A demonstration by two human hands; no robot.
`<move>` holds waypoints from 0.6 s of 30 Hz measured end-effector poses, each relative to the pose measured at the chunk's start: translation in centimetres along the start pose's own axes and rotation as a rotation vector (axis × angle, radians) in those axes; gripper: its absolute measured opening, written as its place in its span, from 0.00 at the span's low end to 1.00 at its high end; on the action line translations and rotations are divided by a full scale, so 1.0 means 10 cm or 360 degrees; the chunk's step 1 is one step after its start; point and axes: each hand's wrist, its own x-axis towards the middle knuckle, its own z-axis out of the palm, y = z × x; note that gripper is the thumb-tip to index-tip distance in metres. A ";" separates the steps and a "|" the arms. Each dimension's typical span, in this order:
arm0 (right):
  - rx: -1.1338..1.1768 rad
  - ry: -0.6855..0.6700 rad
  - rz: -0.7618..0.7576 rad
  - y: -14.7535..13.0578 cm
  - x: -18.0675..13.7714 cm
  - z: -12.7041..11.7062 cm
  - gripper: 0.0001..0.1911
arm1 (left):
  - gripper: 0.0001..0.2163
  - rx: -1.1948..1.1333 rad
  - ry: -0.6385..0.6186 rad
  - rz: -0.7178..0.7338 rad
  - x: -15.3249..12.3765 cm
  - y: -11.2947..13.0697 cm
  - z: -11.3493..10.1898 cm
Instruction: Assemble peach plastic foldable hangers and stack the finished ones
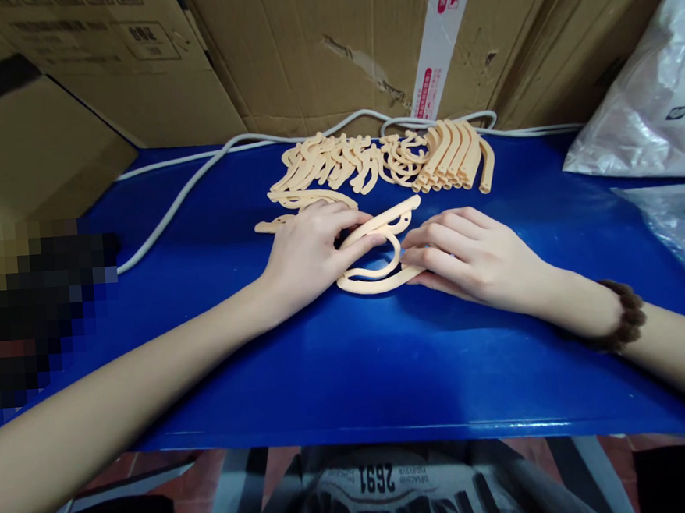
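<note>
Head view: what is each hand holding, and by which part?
Left hand: the upper beige plastic arm, by its left part. Right hand: the lower curved beige arm, by its right end.

Illumination is moderate on the blue table [352, 389] and dim at the cardboard boxes [300, 72]. Highlights on the left hand [307, 251] and right hand [475, 259] indicate light from above. Soft shadow lies below the right forearm [580, 302]. Glare: diffuse patch on the table; bright creases on the plastic bag [654, 102]. Printed text [145, 40] is soft. Mosaic blocks [41, 309] mask the left edge. Wide-angle stretching affects the left forearm [124, 405].
</note>
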 end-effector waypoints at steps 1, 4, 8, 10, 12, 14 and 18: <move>-0.0008 0.0005 -0.0002 0.00 0.00 0.00 0.10 | 0.15 0.0030 -0.0001 0.0012 0.00 0.01 0.00; -0.0043 0.0022 -0.0004 0.00 0.01 0.00 0.10 | 0.15 0.0093 0.0006 0.0047 -0.02 0.02 0.00; -0.0076 0.0065 -0.0002 0.00 0.01 -0.01 0.08 | 0.15 0.0098 0.0003 0.0076 -0.03 0.02 0.01; -0.0083 0.0074 0.0001 0.01 0.00 -0.01 0.08 | 0.15 0.0042 -0.0032 0.0080 -0.03 0.02 0.01; -0.0089 0.0091 0.0010 0.01 0.00 -0.01 0.08 | 0.15 -0.0057 -0.0070 0.0070 -0.02 0.01 0.02; -0.0089 0.0114 0.0033 0.01 -0.01 -0.01 0.09 | 0.16 -0.0170 -0.0090 0.0062 -0.01 0.01 0.01; -0.0059 0.0158 0.0104 0.02 -0.02 -0.02 0.10 | 0.19 -0.0307 -0.0165 0.0113 -0.01 0.03 -0.01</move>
